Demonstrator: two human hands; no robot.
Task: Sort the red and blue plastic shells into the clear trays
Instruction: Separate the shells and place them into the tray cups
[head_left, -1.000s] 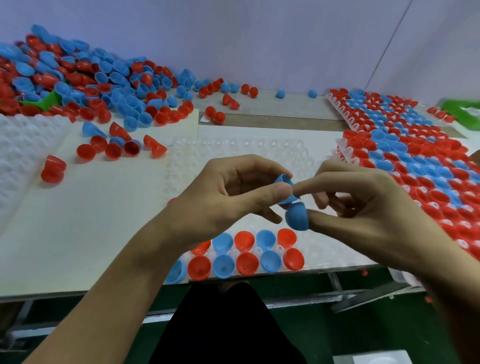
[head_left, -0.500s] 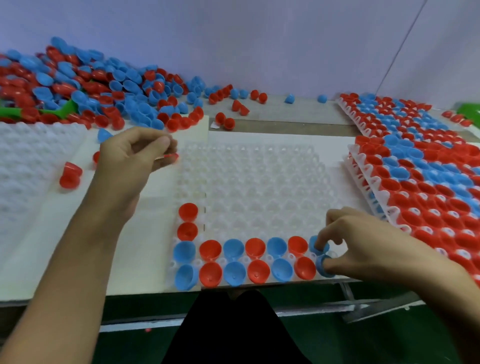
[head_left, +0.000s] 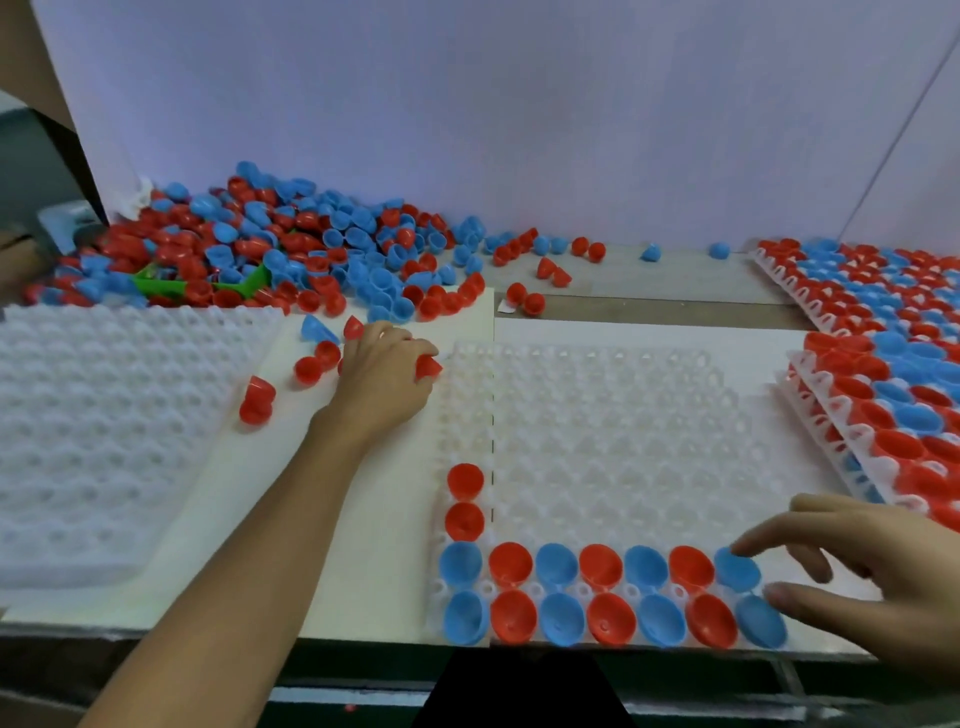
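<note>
no text, label, brand, number or sign can be read anywhere in the view.

— What's different for us since a second ago?

— We split our hands apart. Our left hand (head_left: 382, 376) went out to the loose shells and now grips a red shell (head_left: 427, 366).

— And the two blue ones we were holding?

— Both sit in the clear tray (head_left: 597, 415): one blue shell (head_left: 736, 570) in the upper row, another (head_left: 760, 621) below it. Our right hand (head_left: 878, 577) has let go, fingers spread.
</note>
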